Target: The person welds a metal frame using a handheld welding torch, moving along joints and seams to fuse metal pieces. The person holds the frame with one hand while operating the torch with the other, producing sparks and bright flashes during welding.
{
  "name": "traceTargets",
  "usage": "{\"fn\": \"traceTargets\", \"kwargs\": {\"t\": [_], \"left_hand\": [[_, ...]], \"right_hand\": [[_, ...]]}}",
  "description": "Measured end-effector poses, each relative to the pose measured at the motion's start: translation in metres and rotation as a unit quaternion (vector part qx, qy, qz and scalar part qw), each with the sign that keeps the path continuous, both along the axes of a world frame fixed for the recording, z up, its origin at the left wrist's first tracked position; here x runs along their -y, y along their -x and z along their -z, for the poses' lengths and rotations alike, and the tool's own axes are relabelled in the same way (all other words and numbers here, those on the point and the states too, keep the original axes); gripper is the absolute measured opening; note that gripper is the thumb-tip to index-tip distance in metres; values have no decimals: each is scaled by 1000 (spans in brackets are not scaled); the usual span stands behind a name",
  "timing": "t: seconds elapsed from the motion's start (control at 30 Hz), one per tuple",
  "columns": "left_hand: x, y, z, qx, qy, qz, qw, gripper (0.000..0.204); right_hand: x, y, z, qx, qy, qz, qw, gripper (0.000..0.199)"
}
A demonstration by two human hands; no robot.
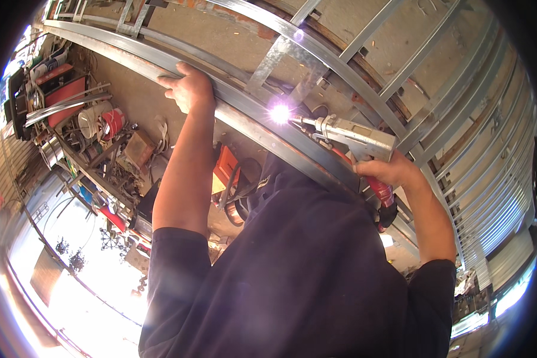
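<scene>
From the head view, two bare hands work on one long metal frame (340,65) of grey rails and cross bars, smooth and dull, with straight bars that bend toward the rim of the picture. The left hand (189,88) sits on the nearest rail (250,122), fingers curled over its upper edge and gripping it. The right hand (391,172) is wrapped tight around the red handle of one welding gun (355,138), a boxy grey metal body with a thin nozzle. The nozzle tip meets the same rail at one bright white-violet spark (280,113), between the two hands and nearer the right. A dark short-sleeved shirt (292,268) fills the lower middle.

Beyond the left forearm, on the floor, stand one white bucket (93,118) and one red bucket (113,122), side by side and touching, both round and plastic-looking. Near them lies a brown cardboard box (138,149). An orange box-shaped machine (227,170) sits just beside the forearm, with a coil of copper-coloured wire (238,212) below it. Bundled grey metal strips (65,106) lie left of the buckets. Whether any package carries a label, I cannot tell.
</scene>
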State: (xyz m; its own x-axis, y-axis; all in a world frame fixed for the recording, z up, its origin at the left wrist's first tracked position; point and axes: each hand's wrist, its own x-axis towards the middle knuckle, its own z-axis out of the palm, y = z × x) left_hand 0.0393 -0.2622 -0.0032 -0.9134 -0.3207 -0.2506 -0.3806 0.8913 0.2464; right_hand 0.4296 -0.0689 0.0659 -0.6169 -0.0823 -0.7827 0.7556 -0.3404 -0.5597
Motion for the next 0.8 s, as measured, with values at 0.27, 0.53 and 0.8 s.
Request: {"fn": "traceTargets", "kwargs": {"t": [0.27, 0.53, 0.8], "left_hand": [[-2, -1, -6, 11, 0, -3, 1000, 91], [-5, -3, -12, 23, -4, -1, 1000, 90], [-3, -2, -9, 17, -3, 3, 1000, 90]], "right_hand": [[-2, 0, -5, 10, 9, 2, 1000, 39], [-2, -6, -4, 16, -7, -2, 1000, 45], [-1, -13, -1, 13, 9, -2, 1000, 36]]}}
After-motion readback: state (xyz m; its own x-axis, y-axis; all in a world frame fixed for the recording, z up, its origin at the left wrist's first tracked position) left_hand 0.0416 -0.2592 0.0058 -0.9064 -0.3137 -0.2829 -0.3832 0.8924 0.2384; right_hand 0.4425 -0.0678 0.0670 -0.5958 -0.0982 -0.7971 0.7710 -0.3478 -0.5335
